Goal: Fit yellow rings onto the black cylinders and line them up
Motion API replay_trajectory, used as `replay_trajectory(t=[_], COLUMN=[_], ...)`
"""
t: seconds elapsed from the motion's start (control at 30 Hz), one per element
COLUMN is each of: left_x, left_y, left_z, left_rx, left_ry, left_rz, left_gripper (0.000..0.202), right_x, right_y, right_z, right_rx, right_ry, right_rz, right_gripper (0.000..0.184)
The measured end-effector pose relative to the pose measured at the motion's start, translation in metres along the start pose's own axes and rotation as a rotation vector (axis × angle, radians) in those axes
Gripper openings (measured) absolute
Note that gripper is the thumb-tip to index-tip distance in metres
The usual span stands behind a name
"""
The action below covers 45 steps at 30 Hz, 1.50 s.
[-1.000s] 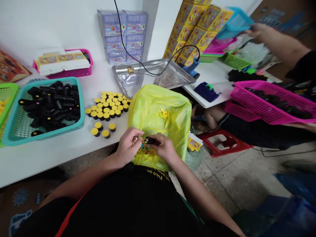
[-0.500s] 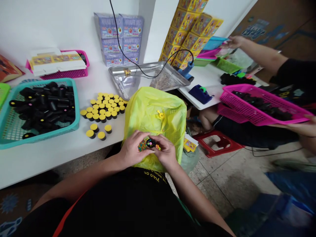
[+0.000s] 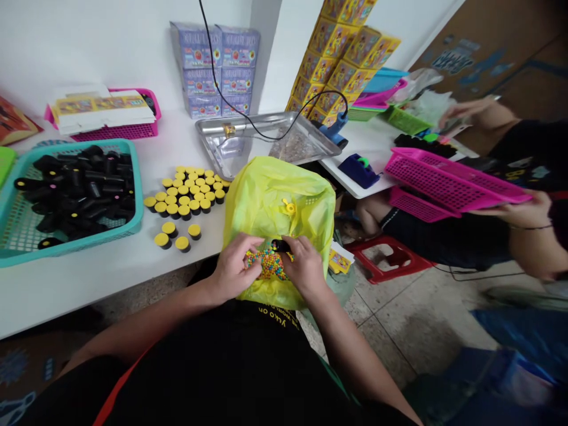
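Note:
My right hand (image 3: pixel 305 264) grips a small black tube (image 3: pixel 279 245) on its side, its open end facing left. Below it lie many small coloured beads (image 3: pixel 269 264) in a yellow plastic bag (image 3: pixel 252 189) that lines a container in front of me. My left hand (image 3: pixel 237 266) is over the bag's left side, fingers apart and curved beside the beads, with nothing seen in it. A small yellow piece (image 3: pixel 289 206) rests farther back in the bag. On the table to the left stand several yellow-topped black tubes (image 3: pixel 183 200).
A teal basket (image 3: pixel 139 204) full of black tubes stands left. Behind are a metal tray (image 3: pixel 306 158), purple boxes (image 3: pixel 202 50) and stacked yellow boxes (image 3: pixel 331 41). At right, a co-worker's hand (image 3: pixel 528 207) holds a pink basket (image 3: pixel 448 177), near a red stool (image 3: pixel 390 266).
Both hands held the black tube upright between them; now the left hand is off it and the right has tipped it sideways. The co-worker's pink basket has tilted and shifted left.

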State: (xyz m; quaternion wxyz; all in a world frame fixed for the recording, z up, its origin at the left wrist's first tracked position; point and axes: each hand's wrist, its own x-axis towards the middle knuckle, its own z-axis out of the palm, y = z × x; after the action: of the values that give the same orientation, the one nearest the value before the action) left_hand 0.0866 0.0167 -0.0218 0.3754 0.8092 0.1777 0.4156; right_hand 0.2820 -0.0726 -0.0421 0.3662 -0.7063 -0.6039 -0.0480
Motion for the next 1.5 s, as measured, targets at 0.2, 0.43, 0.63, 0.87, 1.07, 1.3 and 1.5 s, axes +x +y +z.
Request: replay_trajectory(t=[0.2,0.43,0.63,0.87,1.07,1.3,1.5], left_x=[0.003,0.009,0.003,0.006,0.007,0.003,0.004], left_y=[0.002,0.003,-0.003,0.001,0.0,-0.001,0.002], left_z=[0.001,-0.001,-0.001,-0.005,-0.006,-0.006,0.002], left_rx=[0.033,0.027,0.013,-0.043,-0.108,-0.05,0.027], left_ry=[0.0,-0.045,-0.066,-0.103,-0.129,-0.139,-0.153], left_rz=[0.027,0.194,0.144,0.115,0.184,0.145,0.064], left_gripper=[0.029,0.038,0.03,0.026,0.026,0.025,0.015], right_x=[0.0,-0.006,-0.011,-0.005,0.01,0.007,0.01], right_y=[-0.013,-0.042,-0.042,-0.027,-0.02,-0.016,-0.038], right_z=[0.007,0.018,0.021,0.019,0.026,0.013,-0.029], right_rx=[0.578,1.022,0.925,0.341,-0.186,-0.087,0.418], right_ry=[-0.029,-0.03,-0.025,-0.324,-0.771,-0.523,0.017], right_rz=[0.317,0.371,0.22,0.269,0.198,0.23,0.053], right_gripper=[0.024,0.028,0.027,0.025,0.014,0.01,0.005])
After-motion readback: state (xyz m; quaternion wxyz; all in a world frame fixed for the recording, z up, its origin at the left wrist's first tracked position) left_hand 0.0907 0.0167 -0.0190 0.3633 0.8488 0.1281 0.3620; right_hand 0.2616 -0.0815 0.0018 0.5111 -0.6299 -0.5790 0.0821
